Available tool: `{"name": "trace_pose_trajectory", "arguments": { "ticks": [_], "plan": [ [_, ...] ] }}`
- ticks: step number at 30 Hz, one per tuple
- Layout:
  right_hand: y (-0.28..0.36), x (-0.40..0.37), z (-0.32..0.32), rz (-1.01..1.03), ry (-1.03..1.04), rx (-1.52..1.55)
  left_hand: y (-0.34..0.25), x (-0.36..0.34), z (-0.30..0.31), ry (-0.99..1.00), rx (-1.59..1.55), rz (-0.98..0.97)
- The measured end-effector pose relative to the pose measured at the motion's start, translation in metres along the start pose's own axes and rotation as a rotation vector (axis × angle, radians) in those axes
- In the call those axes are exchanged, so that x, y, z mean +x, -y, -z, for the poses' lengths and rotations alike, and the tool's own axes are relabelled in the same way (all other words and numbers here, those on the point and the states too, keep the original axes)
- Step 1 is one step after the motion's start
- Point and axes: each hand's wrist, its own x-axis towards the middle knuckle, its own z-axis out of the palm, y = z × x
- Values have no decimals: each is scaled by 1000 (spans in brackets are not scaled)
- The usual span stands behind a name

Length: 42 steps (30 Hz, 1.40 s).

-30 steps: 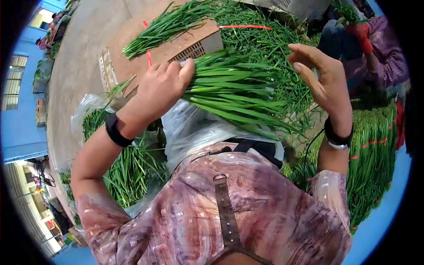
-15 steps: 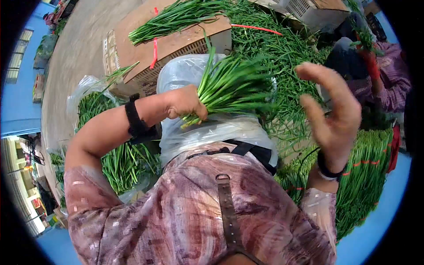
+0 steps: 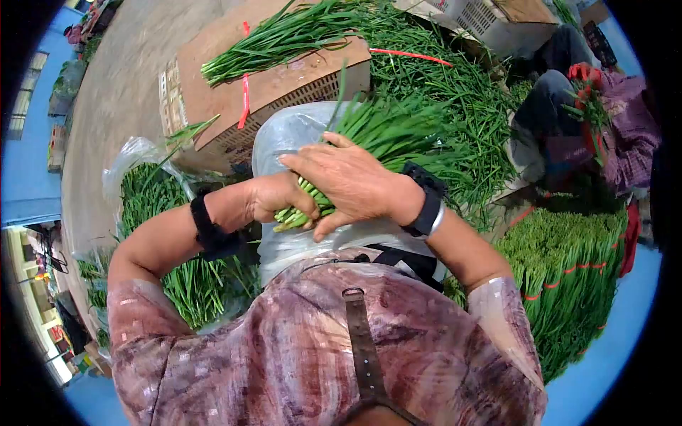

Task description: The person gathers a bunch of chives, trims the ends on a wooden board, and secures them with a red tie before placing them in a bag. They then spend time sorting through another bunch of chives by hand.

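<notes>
Both hands are meeting on one bunch of greens (image 3: 387, 131), held in front of the chest, above a clear plastic bag (image 3: 284, 135) that is covering the lap. The left hand (image 3: 273, 197) is clenching the pale stem ends from underneath. The right hand (image 3: 352, 183) is lying over the top of the same stems, fingers wrapping down around them, so both are grasping the bunch at its base. The leafy tips are fanning out up and to the right, away from the body, loose and untied as far as I can tell.

Handling, as a judgement: the bunch is looking light, soft and floppy. The leaves are probably bruising or snapping easily, and single blades are likely slipping out if the grip is slack. The firmest place to hold is the stem end, where the stalks are packed tight; the leaf end is giving no support.

Around it: a box (image 3: 284, 82) with a red band (image 3: 245, 85) is standing just beyond the bag, another bunch (image 3: 284, 35) lying across its top. A loose pile of greens (image 3: 455, 85) is covering the floor behind. A tied stack (image 3: 575, 270) is sitting at the right. Another person's red-gloved hand (image 3: 586, 74) is working greens at the upper right, well apart.
</notes>
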Motion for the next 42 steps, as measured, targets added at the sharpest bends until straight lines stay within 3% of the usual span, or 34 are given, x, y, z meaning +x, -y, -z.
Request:
{"name": "trace_pose_trajectory", "arguments": {
  "ticks": [3,11,20,27,35,39,42],
  "plan": [
    [-5,-6,1,-5,25,-68,26,7,14,104,-148,-98],
    [-5,-1,-4,-27,67,-160,31,-2,18,76,-222,-93],
    [-6,0,-19,-93,-75,-183,37,4,28,14,-60,-159],
    [-12,0,-25,-53,-168,-209,4,-15,19,-37,65,-59],
    [-10,25,30,-60,-203,-358,-32,-16,42,124,-19,-200],
    [-29,59,72,-15,-245,-522,-75,-23,78,362,-22,-469],
    [-39,87,100,-3,-259,-526,-93,-27,107,307,-161,-509]
  ]
}}
